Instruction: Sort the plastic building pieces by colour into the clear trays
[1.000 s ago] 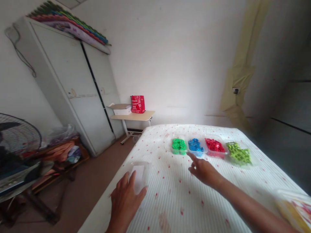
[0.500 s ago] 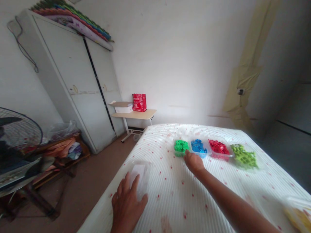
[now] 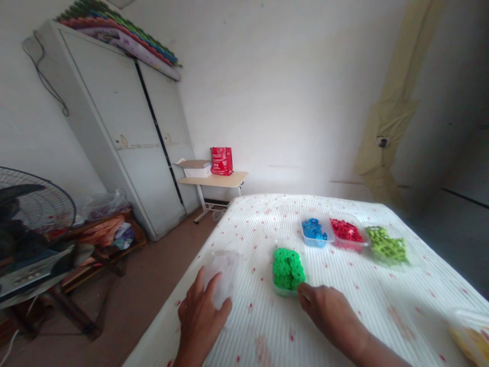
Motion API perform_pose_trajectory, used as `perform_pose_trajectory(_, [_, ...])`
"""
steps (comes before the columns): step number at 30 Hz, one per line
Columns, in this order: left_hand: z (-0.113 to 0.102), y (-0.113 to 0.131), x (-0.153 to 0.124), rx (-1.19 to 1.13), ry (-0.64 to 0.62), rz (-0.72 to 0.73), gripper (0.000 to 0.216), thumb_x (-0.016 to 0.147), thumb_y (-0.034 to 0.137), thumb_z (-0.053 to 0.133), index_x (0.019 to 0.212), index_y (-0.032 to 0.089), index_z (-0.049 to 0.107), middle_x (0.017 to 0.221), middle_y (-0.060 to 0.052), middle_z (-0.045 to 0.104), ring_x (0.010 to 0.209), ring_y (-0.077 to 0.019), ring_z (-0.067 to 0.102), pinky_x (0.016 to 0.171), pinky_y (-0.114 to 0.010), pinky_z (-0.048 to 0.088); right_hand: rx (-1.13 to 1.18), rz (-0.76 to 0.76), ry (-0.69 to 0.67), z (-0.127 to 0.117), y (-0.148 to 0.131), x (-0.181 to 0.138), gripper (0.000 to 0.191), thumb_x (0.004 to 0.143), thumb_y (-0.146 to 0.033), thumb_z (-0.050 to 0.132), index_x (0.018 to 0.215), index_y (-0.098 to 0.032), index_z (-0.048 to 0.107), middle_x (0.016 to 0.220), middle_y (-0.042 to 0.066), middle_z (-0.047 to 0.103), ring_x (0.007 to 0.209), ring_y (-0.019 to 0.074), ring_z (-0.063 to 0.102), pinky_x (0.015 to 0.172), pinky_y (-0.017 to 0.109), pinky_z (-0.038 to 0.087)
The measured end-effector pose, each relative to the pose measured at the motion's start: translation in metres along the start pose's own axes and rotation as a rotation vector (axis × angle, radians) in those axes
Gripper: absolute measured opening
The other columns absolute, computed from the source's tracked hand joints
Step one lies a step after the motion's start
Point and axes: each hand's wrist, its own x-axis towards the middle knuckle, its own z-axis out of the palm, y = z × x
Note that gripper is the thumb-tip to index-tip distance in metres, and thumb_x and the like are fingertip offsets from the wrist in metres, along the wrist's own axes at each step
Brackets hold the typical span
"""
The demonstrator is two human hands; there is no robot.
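My right hand [image 3: 330,313] grips the near edge of a clear tub of green pieces [image 3: 287,269], which sits on the white dotted bedsheet [image 3: 344,285] in front of me. My left hand [image 3: 200,318] lies with fingers spread on a clear empty container [image 3: 223,272] near the bed's left edge. Farther back stand a tub of blue pieces [image 3: 314,232], a tub of red pieces [image 3: 346,232] and a tub of yellow-green pieces [image 3: 386,245] in a row.
A yellow packet [image 3: 471,339] lies at the bed's near right corner. Left of the bed are a fan [image 3: 34,214], a cluttered low bench [image 3: 103,237], a white wardrobe [image 3: 118,137] and a small side table [image 3: 214,181] with a red bag [image 3: 221,160].
My right hand reached to the green tub in the row and has drawn it back toward me, away from the other tubs. My left hand stayed on the clear container.
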Motion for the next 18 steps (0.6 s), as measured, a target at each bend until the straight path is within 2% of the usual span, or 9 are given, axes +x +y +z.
perform_pose_trajectory(6, [0.004,-0.007,0.002,0.013,0.09,0.041,0.043,0.077,0.029,0.044,0.119,0.023,0.053,0.144,-0.01,0.029,0.123,-0.0259,0.04,0.095,-0.044,0.035,0.125,-0.018,-0.097,-0.003,-0.001,-0.027,0.023,0.084,-0.026,0.043,0.092,-0.027,0.065,0.072,0.007,0.07,0.07,0.0275,0.067,0.054,0.029,0.041])
perform_pose_trajectory(11, [0.01,-0.009,-0.002,0.033,0.145,0.128,0.043,0.085,0.026,0.032,0.123,0.019,0.05,0.131,-0.011,0.049,0.121,-0.0244,0.043,0.098,-0.05,0.031,0.188,0.026,-0.127,-0.005,0.001,-0.029,0.025,0.083,-0.029,0.044,0.096,-0.026,0.065,0.078,0.009,0.07,0.075,0.0281,0.066,0.062,0.034,0.045])
perform_pose_trajectory(15, [0.015,-0.009,-0.006,0.041,0.277,0.169,0.042,0.086,0.022,0.027,0.12,0.016,0.052,0.123,-0.012,0.057,0.113,-0.0251,0.052,0.098,-0.057,0.026,0.197,0.025,-0.105,0.0,0.003,-0.029,0.025,0.081,-0.028,0.046,0.096,-0.026,0.065,0.079,0.009,0.07,0.076,0.0277,0.066,0.064,0.035,0.045])
perform_pose_trajectory(18, [0.017,-0.014,-0.005,0.038,0.38,0.241,0.039,0.086,0.02,0.03,0.116,0.013,0.053,0.115,-0.014,0.062,0.104,-0.0243,0.058,0.099,-0.057,0.025,0.204,0.007,-0.088,0.004,0.003,-0.029,0.025,0.08,-0.027,0.045,0.097,-0.025,0.065,0.079,0.009,0.069,0.076,0.0269,0.066,0.065,0.034,0.045])
